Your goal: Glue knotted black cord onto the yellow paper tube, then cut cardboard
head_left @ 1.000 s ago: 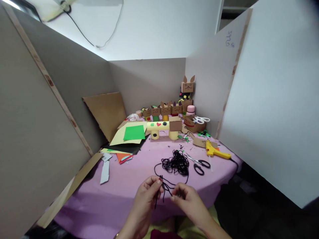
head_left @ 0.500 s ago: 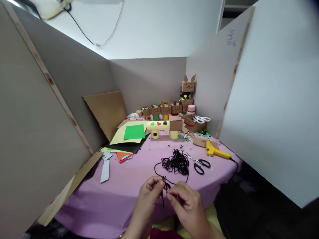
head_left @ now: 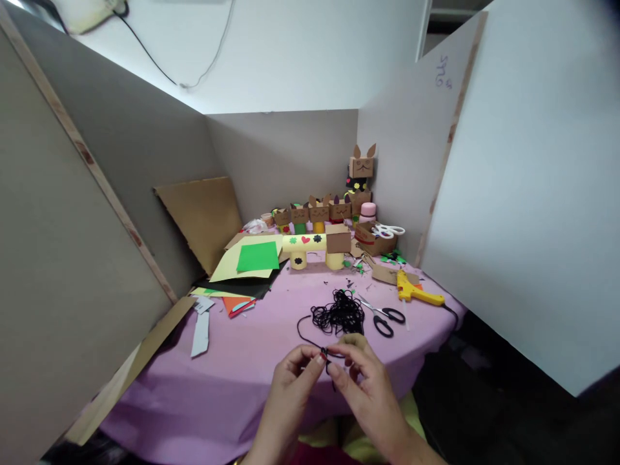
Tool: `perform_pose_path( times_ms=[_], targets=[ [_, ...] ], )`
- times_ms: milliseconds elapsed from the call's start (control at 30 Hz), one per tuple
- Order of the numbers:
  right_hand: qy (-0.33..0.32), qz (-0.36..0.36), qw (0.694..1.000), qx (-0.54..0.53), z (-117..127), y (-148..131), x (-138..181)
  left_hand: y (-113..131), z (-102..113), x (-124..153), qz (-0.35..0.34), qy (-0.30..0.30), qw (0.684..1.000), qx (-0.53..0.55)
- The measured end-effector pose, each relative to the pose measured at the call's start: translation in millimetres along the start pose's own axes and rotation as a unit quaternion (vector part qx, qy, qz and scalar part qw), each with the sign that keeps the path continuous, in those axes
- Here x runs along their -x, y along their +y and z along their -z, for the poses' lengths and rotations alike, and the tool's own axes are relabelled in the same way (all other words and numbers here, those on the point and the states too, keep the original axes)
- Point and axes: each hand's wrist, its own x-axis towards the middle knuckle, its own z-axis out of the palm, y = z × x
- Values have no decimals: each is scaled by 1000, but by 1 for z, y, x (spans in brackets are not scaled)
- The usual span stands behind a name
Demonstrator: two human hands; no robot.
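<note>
Head view: fingers of the left hand (head_left: pixel 294 382) and right hand (head_left: pixel 364 382) pinch black cord (head_left: pixel 338 312) above the near part of a bench (head_left: pixel 232 368) draped in purple cloth, the cord's tangled pile lying just beyond (scissors (head_left: pixel 386 312) beside it). Grey partitions (head_left: pixel 285 152) enclose the bench; a white wall (head_left: pixel 300 55) rises behind.

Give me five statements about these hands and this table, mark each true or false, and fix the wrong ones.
1. The left hand pinches the black cord. True.
2. The right hand grips the black-handled scissors. False: it is at the black cord, apart from them.
3. The green sheet lies on the pale yellow sheet. True.
4. The glue gun is red. False: it is yellow.
5. The black-handled scissors lie right of the heaped black cord. True.
</note>
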Motion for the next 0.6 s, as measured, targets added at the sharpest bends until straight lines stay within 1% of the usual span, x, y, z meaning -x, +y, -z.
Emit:
perform_pose_path(
  times_ms=[100,233,300,333,400,467,533,600],
  targets=[
    [-32,-42,997,-61,-3,2,-2,-5,0,-3,3,-5,1000,-2],
    [-19,-110,986,-127,-2,8,-3,-9,5,-4,-1,37,999,-32],
    [-18,-131,980,-149,-1,9,-3,-8,6,-4,0,45,998,-38],
    [-21,-136,978,-157,-1,9,-3,-8,6,-3,4,36,999,-34],
    [-29,-136,975,-171,-2,10,-4,-7,5,-2,8,0,1000,-24],
    [-41,-134,974,-180,-3,10,-3,-7,3,-2,-1,-33,999,-19],
    [-48,-133,974,-176,-4,10,-3,-7,2,-2,-16,-43,999,-26],
    [-34,-124,979,-156,-3,9,-3,-8,3,-3,-19,-42,998,-30]
  ],
)
